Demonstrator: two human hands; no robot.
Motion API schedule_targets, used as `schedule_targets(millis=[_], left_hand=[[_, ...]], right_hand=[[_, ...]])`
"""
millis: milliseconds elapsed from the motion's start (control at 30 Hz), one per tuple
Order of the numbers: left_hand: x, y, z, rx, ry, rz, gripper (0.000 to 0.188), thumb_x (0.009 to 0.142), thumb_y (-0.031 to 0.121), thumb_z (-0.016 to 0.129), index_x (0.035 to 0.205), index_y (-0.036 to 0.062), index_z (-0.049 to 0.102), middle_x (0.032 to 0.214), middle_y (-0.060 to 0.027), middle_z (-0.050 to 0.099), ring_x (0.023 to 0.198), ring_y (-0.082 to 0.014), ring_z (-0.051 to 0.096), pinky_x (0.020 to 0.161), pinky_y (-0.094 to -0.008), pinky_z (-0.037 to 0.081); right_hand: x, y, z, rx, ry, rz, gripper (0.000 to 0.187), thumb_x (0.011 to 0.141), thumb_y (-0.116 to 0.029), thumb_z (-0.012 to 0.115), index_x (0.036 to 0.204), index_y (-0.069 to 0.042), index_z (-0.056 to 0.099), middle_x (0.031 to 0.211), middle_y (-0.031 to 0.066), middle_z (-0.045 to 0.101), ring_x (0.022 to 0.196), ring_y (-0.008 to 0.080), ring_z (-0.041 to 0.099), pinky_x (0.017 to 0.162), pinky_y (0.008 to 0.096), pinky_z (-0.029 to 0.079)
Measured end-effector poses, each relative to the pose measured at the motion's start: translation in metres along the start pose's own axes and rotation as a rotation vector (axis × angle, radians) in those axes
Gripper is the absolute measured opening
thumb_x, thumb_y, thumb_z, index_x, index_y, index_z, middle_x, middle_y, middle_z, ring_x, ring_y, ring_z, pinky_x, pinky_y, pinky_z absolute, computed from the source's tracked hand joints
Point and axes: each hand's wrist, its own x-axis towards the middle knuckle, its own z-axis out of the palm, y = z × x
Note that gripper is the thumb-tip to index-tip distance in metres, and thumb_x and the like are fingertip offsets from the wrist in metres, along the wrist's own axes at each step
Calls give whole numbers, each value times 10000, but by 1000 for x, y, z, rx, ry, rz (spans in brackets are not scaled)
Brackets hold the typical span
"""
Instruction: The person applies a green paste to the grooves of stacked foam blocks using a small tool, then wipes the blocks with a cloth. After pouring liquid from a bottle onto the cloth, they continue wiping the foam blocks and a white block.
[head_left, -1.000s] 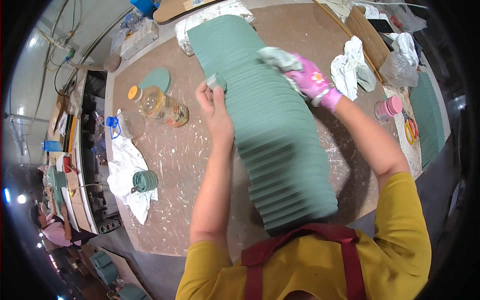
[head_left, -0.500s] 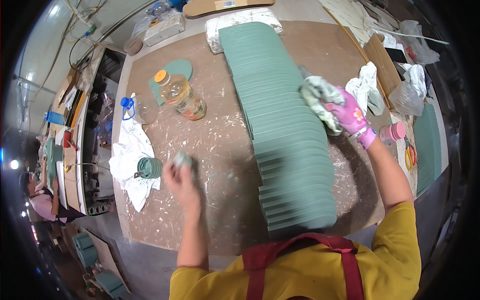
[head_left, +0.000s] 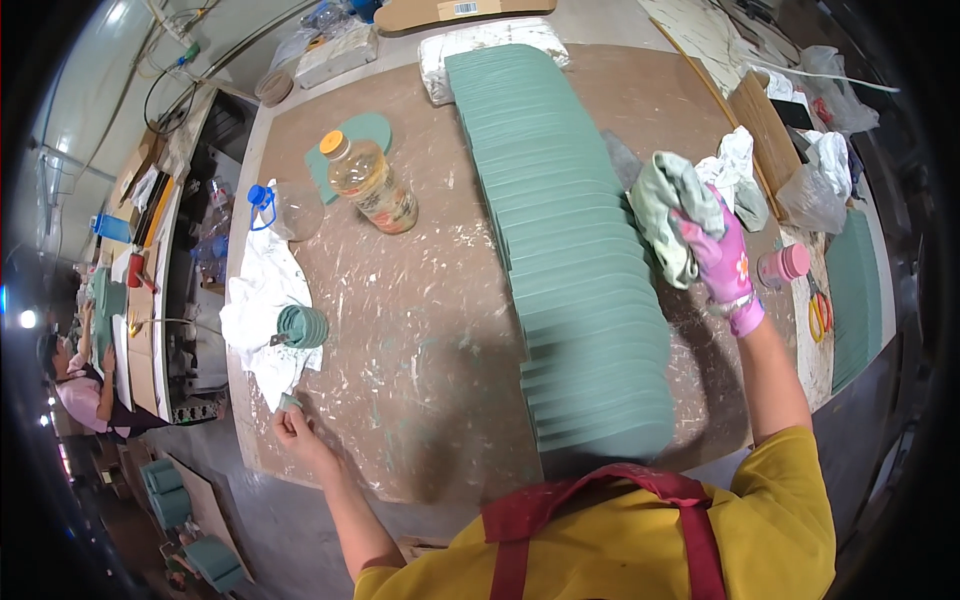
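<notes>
A long overlapping row of green sheet pieces (head_left: 560, 230) runs down the middle of the table. To its right, my right hand (head_left: 722, 250), in a pink flowered glove, grips a crumpled pale rag (head_left: 668, 215). The rag is just off the row's right edge. My bare left hand (head_left: 297, 432) is low at the table's left side, fingers closed on a small greenish piece (head_left: 289, 402) whose kind I cannot make out. That piece is by the lower end of a white cloth (head_left: 262, 290). An open green-coated jar (head_left: 302, 326) lies tilted on this cloth.
A yellow-capped bottle (head_left: 370, 185) leans near a green cutout (head_left: 368, 132), beside a clear blue-capped jug (head_left: 290, 210). At right are a pink jar (head_left: 783, 265), scissors (head_left: 820, 310), a white cloth (head_left: 735, 160) and stacked green sheets (head_left: 855, 300). A co-worker (head_left: 85, 385) stands far left.
My left hand has moved left and nearer to me, toward the white cloth's lower end. My right hand has drawn the rag rightward, off the green row.
</notes>
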Motion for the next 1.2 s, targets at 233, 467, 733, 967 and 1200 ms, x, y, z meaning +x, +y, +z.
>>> schedule_targets(millis=[233, 467, 733, 967, 1200], left_hand=[[70, -42, -22, 239, 79, 251, 348, 898, 177, 625, 1145, -16, 475, 963, -61, 500, 884, -152, 479, 802, -287, 410], [-14, 26, 26, 604, -71, 459, 496, 894, 213, 601, 1297, -18, 424, 1212, -136, 491, 976, -218, 493, 842, -341, 424], [-176, 75, 198, 38, -1279, -168, 896, 833, 85, 615, 1490, 37, 8, 1532, -164, 152, 1396, -243, 208, 1100, -352, 225], [-181, 68, 205, -70, -1288, -70, 861, 871, 116, 584, 1498, 56, -4, 1536, -160, 145, 1394, -243, 211, 1110, -346, 204], [-169, 60, 208, -57, -1295, -369, 794, 894, 155, 580, 1490, 26, 72, 1475, -155, 276, 1342, -242, 292, 1099, -337, 237]], right_hand=[[-47, -19, 1, -253, -162, -258, 484, 717, -192, 580, 1161, 0, 556, 1071, 192, 570, 1014, 379, 563, 893, 406, 451], [-21, 22, -37, -86, 96, -85, 432, 785, -166, 573, 1180, 9, 567, 1115, 142, 629, 1021, 262, 608, 911, 353, 467], [-4, 17, 70, -623, -475, -814, 446, 871, -347, 558, 1265, -141, 527, 1239, 117, 555, 1154, 298, 535, 982, 435, 418], [25, 27, -46, -484, -165, -163, 347, 827, -280, 600, 1089, -53, 585, 957, 143, 636, 905, 300, 641, 819, 401, 516], [31, -5, 74, -669, -614, -768, 317, 821, -194, 572, 1129, -121, 599, 1115, 156, 585, 1087, 326, 553, 987, 433, 401]])
